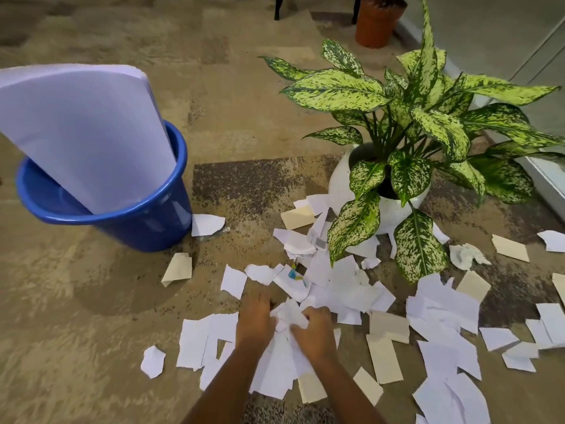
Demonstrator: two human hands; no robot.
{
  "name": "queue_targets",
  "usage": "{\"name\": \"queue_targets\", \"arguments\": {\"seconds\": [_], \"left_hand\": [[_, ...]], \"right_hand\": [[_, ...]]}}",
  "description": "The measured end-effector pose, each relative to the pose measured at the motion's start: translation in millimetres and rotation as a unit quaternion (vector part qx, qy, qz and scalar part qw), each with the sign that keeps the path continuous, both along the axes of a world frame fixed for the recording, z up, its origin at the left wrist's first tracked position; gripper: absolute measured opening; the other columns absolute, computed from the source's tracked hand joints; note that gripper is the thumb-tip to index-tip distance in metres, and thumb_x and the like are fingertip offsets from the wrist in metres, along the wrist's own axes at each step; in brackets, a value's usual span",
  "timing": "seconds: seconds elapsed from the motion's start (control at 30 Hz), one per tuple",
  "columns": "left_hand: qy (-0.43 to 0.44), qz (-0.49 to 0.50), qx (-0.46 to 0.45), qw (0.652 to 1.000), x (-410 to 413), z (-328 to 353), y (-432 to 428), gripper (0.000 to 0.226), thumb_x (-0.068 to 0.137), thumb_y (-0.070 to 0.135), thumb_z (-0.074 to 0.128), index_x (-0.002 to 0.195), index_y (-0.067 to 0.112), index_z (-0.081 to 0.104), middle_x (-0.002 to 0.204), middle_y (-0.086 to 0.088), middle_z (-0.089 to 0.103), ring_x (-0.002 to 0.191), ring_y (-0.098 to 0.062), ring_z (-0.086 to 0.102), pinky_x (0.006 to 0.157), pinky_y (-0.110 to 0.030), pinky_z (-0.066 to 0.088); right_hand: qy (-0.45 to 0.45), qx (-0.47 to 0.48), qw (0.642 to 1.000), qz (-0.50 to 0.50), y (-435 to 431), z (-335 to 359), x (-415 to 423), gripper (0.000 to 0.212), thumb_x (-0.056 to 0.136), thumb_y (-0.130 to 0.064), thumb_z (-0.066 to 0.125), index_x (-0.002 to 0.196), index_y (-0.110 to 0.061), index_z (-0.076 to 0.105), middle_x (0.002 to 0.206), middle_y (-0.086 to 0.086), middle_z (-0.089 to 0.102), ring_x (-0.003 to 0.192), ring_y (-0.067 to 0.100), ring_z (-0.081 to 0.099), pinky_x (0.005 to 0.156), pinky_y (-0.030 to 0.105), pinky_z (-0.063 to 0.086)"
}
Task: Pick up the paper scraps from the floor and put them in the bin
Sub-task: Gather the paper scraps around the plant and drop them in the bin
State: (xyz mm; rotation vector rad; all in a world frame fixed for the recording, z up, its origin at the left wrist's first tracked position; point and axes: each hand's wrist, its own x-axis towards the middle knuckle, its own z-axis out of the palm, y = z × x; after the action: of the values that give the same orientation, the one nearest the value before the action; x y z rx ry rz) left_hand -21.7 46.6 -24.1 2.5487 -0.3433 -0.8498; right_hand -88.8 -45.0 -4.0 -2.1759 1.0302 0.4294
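Both hands bunch white paper scraps [289, 316] at lower centre.
The left hand [255, 319] and right hand [315, 332] curl round the wad from either side. Loose pieces may slip out on the way to the blue bin [146, 228] at the left, and the tall white sheets [85, 127] crowding its opening could deflect the drop.

Left hand [255, 319] and right hand [315, 335] together gripped a crumpled wad of white paper [290, 315] low over the carpet [91, 316]. Torn white and cream paper scraps [443, 304] lay scattered around them, reaching a white-potted plant [339, 185]. A blue bin [146, 221] holding large curled white sheets [82, 127] stood apart, leftward.
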Motion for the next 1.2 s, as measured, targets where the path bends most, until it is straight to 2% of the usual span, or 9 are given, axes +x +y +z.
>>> {"name": "queue_targets", "arguments": {"seconds": [0.1, 0.2, 0.43, 0.63, 0.8, 0.93, 1.03, 1.13, 1.2], "left_hand": [[0.058, 0.103, -0.035, 0.992, -8, -1, 1, 0.024, 0.096, 0.02, 0.051, 0.117, 0.013, 0.06, 0.121, -0.007, 0.063, 0.102, -0.017, 0.059, 0.091, -0.023, 0.048], [0.097, 0.173, -0.053, 0.979, -16, 3, 7, 0.037, 0.099, 0.027, 0.043, 0.131, 0.011, 0.051, 0.136, -0.007, 0.055, 0.121, -0.022, 0.054, 0.101, -0.029, 0.042], [-0.011, 0.269, -0.135, 0.953, -2, 44, 21, 0.044, 0.099, 0.026, 0.042, 0.14, 0.009, 0.043, 0.145, -0.009, 0.048, 0.129, -0.026, 0.049, 0.108, -0.035, 0.04], [-0.209, 0.297, -0.29, 0.885, 30, 127, 40, 0.018, 0.096, 0.02, 0.049, 0.101, 0.006, 0.06, 0.088, -0.009, 0.062, 0.075, -0.017, 0.056, 0.06, -0.019, 0.042], [-0.324, 0.355, -0.323, 0.815, 91, 195, 82, 0.014, 0.092, 0.013, 0.051, 0.079, 0.011, 0.049, 0.071, -0.006, 0.053, 0.063, -0.02, 0.044, 0.055, -0.02, 0.026], [-0.215, 0.433, -0.293, 0.825, 150, 206, 119, 0.019, 0.091, 0.014, 0.049, 0.086, -0.002, 0.058, 0.082, -0.018, 0.06, 0.066, -0.032, 0.054, 0.067, -0.031, 0.044], [-0.133, 0.438, -0.313, 0.832, 167, 206, 135, 0.019, 0.093, 0.013, 0.049, 0.08, 0.001, 0.057, 0.07, -0.013, 0.058, 0.048, -0.021, 0.048, 0.051, -0.029, 0.044], [-0.18, 0.424, -0.316, 0.83, 155, 199, 136, 0.025, 0.092, 0.012, 0.046, 0.113, 0.003, 0.054, 0.08, -0.008, 0.062, 0.061, -0.026, 0.053, 0.061, -0.032, 0.048], [-0.267, 0.372, -0.294, 0.839, 133, 186, 134, 0.022, 0.091, 0.009, 0.044, 0.11, 0.009, 0.056, 0.065, 0.005, 0.055, 0.061, -0.022, 0.051, 0.057, -0.022, 0.04]], "right_hand": [[-0.03, 0.051, 0.997, -0.055, 9, 0, -2, 0.025, 0.089, -0.01, 0.06, 0.113, -0.001, 0.061, 0.12, 0.016, 0.056, 0.11, 0.025, 0.056, 0.084, 0.023, 0.045], [-0.06, 0.085, 0.988, -0.116, 7, 7, -5, 0.008, 0.086, -0.001, 0.058, 0.093, -0.003, 0.061, 0.105, 0.015, 0.063, 0.091, 0.021, 0.056, 0.073, 0.02, 0.039], [-0.168, 0.096, 0.964, -0.181, 4, 52, 14, 0.018, 0.083, -0.004, 0.067, 0.1, 0.0, 0.064, 0.109, 0.015, 0.067, 0.089, 0.019, 0.053, 0.079, 0.027, 0.046], [-0.327, 0.169, 0.916, -0.16, 43, 132, 78, 0.017, 0.081, -0.002, 0.066, 0.084, -0.016, 0.058, 0.081, -0.003, 0.061, 0.077, 0.014, 0.056, 0.07, 0.028, 0.048], [-0.388, 0.226, 0.887, -0.11, 81, 191, 147, 0.017, 0.078, 0.002, 0.066, 0.09, -0.009, 0.061, 0.076, -0.005, 0.058, 0.07, 0.013, 0.053, 0.06, 0.022, 0.044], [-0.345, 0.287, 0.883, -0.134, 111, 209, 198, 0.035, 0.081, 0.006, 0.063, 0.116, 0.003, 0.058, 0.108, 0.014, 0.064, 0.097, 0.029, 0.061, 0.082, 0.038, 0.053], [-0.321, 0.367, 0.858, -0.162, 129, 210, 220, 0.047, 0.083, 0.014, 0.054, 0.129, 0.002, 0.052, 0.124, 0.021, 0.062, 0.113, 0.037, 0.06, 0.096, 0.046, 0.05], [-0.296, 0.374, 0.871, -0.115, 137, 204, 221, 0.022, 0.085, 0.004, 0.057, 0.107, 0.0, 0.06, 0.107, 0.02, 0.064, 0.087, 0.027, 0.061, 0.085, 0.038, 0.051], [-0.305, 0.346, 0.883, -0.088, 135, 198, 215, 0.007, 0.086, 0.001, 0.057, 0.085, -0.007, 0.058, 0.088, 0.011, 0.057, 0.066, 0.018, 0.049, 0.066, 0.03, 0.045]]}}
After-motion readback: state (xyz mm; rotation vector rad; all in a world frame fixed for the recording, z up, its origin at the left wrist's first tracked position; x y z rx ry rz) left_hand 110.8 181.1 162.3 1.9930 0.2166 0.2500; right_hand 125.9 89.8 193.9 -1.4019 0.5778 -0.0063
